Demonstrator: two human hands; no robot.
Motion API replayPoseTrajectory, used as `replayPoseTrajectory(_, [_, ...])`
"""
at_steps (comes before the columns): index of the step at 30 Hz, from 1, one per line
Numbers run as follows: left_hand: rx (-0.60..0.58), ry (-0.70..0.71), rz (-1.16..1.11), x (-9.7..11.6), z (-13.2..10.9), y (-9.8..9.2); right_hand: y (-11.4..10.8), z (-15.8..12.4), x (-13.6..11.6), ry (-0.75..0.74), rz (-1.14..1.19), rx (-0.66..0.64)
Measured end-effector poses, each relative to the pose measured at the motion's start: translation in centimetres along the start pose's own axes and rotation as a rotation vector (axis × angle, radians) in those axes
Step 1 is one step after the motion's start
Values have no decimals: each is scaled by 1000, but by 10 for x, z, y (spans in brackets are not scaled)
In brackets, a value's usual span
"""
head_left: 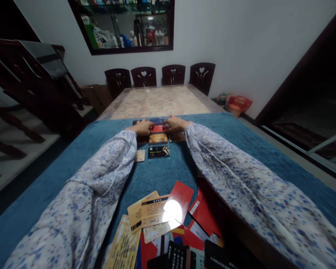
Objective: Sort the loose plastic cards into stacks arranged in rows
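Observation:
Both arms reach forward over a blue cloth [128, 175] to rows of cards. My left hand [143, 127] and my right hand [173, 124] touch the two sides of a red card [158, 129], fingers bent around its ends. Behind it lies a blue card [156, 121], in front a gold card [158, 139]. Nearer still are a black VIP card [159, 152] and a small beige card [140, 155]. A dark card is partly under my left hand, and another card [177, 138] lies below my right hand.
A loose pile of cards, with a red card [182, 194] and tan cards [155, 212], lies close to me between the forearms. Chairs [173, 74] stand at the table's [162, 101] far end. Red bags [239, 102] sit on the floor at right; a stair railing is at left.

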State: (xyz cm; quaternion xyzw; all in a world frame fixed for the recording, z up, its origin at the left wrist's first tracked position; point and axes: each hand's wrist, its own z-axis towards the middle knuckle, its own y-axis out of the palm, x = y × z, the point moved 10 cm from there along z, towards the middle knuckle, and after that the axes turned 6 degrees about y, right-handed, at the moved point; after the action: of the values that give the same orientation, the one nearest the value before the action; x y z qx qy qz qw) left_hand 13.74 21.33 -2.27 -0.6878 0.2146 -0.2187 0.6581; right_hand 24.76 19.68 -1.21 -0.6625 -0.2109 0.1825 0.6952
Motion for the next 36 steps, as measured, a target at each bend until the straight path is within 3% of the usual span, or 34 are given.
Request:
replayPoseTrajectory(4, [-11, -7, 26, 3, -5, -5, -11, -9, 7, -9, -11, 50])
replayPoseTrajectory(9, [85, 48, 36, 16, -15, -20, -22, -29, 17, -31, -9, 85])
replayPoseTrajectory(20, [243, 211, 27, 83, -48, -44, -51, -107, 31, 46, -43, 205])
replayPoseTrajectory(27, [294, 270, 37, 129, -64, -40, -53, -155, 35, 80, -25, 235])
replayPoseTrajectory(36, [367, 422, 22, 190, -82, -24, -37, -223, 39, 76, 18, 258])
